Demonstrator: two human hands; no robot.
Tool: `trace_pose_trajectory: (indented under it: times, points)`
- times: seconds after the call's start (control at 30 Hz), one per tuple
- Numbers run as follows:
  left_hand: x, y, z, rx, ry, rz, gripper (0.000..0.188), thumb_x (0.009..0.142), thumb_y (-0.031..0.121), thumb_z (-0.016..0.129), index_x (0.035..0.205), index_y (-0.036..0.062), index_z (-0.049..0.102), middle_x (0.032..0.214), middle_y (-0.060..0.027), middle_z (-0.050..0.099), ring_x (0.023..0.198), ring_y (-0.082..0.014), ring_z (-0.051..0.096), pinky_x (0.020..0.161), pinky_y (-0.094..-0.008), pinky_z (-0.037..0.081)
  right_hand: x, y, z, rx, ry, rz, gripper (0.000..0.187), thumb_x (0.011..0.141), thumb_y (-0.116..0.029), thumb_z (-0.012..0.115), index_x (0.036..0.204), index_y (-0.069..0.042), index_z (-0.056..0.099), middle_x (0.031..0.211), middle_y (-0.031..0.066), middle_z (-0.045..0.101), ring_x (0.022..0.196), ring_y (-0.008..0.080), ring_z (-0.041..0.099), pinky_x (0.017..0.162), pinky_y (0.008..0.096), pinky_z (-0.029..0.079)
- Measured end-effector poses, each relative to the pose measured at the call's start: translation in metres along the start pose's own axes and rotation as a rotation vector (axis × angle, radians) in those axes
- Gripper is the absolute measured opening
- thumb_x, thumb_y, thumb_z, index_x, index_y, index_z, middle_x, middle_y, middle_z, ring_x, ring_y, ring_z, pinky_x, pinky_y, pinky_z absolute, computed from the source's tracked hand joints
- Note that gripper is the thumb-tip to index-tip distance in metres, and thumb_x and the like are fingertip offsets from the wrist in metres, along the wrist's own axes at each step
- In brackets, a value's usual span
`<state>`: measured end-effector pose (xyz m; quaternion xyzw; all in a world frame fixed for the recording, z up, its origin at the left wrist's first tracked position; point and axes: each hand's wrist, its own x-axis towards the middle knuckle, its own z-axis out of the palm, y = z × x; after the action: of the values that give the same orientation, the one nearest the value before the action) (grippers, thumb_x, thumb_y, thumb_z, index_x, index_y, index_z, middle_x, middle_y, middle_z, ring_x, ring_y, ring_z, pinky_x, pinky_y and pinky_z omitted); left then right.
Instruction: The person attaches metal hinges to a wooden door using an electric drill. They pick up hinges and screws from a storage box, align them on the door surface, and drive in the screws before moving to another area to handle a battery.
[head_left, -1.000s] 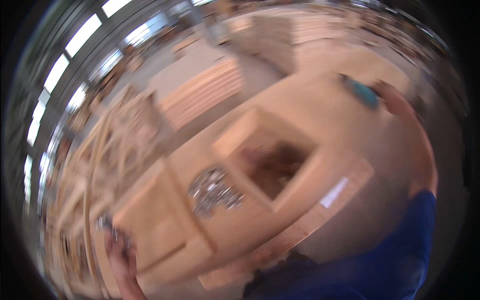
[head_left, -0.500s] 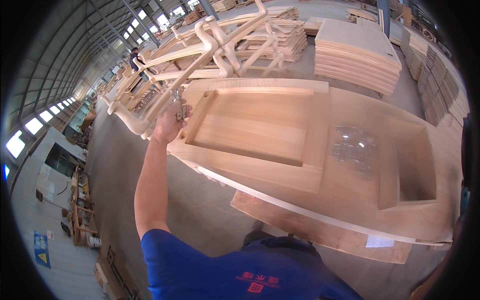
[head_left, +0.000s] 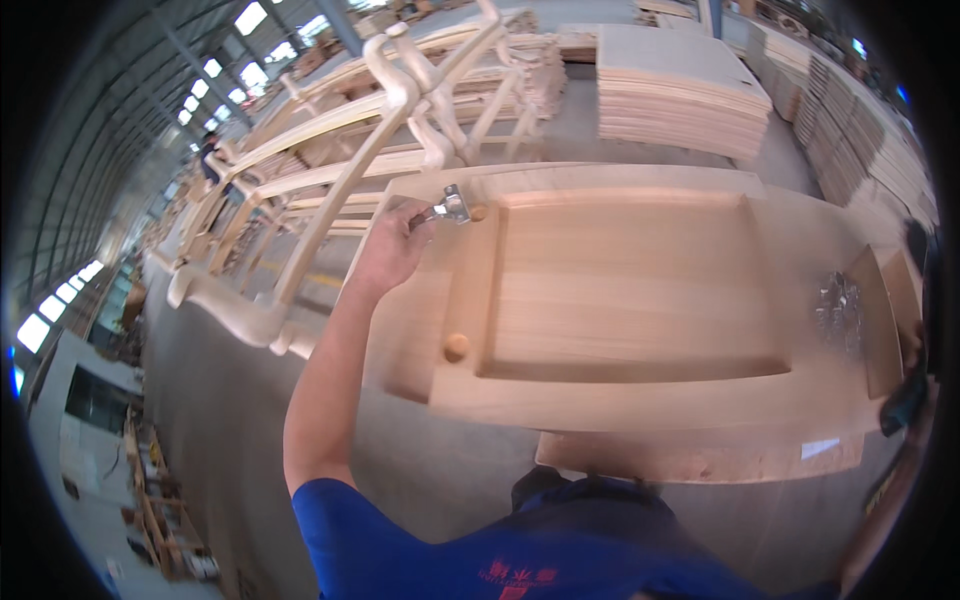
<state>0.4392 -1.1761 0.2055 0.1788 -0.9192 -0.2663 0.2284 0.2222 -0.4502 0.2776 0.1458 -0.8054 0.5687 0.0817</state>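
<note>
A framed wooden cabinet door [head_left: 640, 270] lies flat, its middle panel recessed. Two round cup holes are bored in its left rail, a near one [head_left: 457, 347] and a far one. My left hand [head_left: 393, 250] is closed on a metal cabinet hinge [head_left: 455, 205], which hangs just beside the far hole; I cannot tell if they touch. At the right rim, my right hand [head_left: 928, 400] is mostly in shadow, around a dark green and black power tool [head_left: 903, 402] that looks like a drill. Shiny metal hinges [head_left: 838, 310] lie in a blurred pile right of the door.
An open wooden box [head_left: 878, 325] stands beside the hinge pile. Below the door's near edge juts a board [head_left: 700, 458] with a paper label [head_left: 820, 449]. Beyond stand curved wooden frames [head_left: 400, 90] and stacked panels [head_left: 680, 95]. A person [head_left: 212, 155] is far left.
My view has swung, so the door sits further right. My left hand has brought the hinge from beyond the door's left end to the far hole. The power tool shows more at the right.
</note>
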Motion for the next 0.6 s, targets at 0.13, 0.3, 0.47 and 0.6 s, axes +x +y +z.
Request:
trace_pose_trajectory:
  times: [0.13, 0.3, 0.47, 0.6]
  points:
    - [0.020, -0.019, 0.015, -0.024, -0.108, 0.177, 0.026, 0.090, 0.003, 0.066, 0.116, -0.0024, 0.066, 0.094, -0.0115, 0.059, 0.084, -0.0246, 0.058, 0.079, -0.0349, 0.049, -0.040, -0.050, 0.144, -0.003, -0.178, 0.160, 0.044, 0.086, -0.021, 0.077, 0.122, 0.000, 0.065, 0.100, 0.0100, 0.071, 0.087, 0.0178, 0.066, 0.078, 0.0301, 0.052]
    - [0.023, -0.024, 0.014, 0.091, -0.137, 0.260, 0.027, 0.088, 0.006, 0.068, 0.114, 0.0007, 0.068, 0.097, -0.0150, 0.061, 0.093, -0.0320, 0.058, 0.083, -0.0396, 0.049, -0.065, -0.122, 0.261, 0.088, -0.381, 0.224, 0.051, 0.078, -0.019, 0.086, 0.121, -0.001, 0.066, 0.101, 0.0124, 0.073, 0.085, 0.0184, 0.068, 0.074, 0.0290, 0.055]
    - [0.031, -0.028, 0.011, 0.078, -0.152, 0.362, 0.019, 0.089, 0.010, 0.067, 0.106, 0.0029, 0.069, 0.099, -0.0153, 0.064, 0.097, -0.0368, 0.057, 0.087, -0.0451, 0.048, -0.077, -0.139, 0.284, 0.269, -0.437, 0.305, 0.055, 0.075, -0.021, 0.088, 0.120, 0.000, 0.065, 0.100, 0.0136, 0.073, 0.078, 0.0173, 0.068, 0.069, 0.0286, 0.055]
    - [0.040, -0.022, 0.005, 0.192, -0.253, 0.398, 0.015, 0.091, 0.011, 0.066, 0.103, 0.0018, 0.066, 0.100, -0.0155, 0.062, 0.099, -0.0374, 0.056, 0.088, -0.0462, 0.047, -0.088, -0.128, 0.286, 0.252, -0.407, 0.294, 0.055, 0.074, -0.021, 0.089, 0.119, 0.001, 0.065, 0.099, 0.0143, 0.073, 0.073, 0.0174, 0.066, 0.067, 0.0285, 0.054]
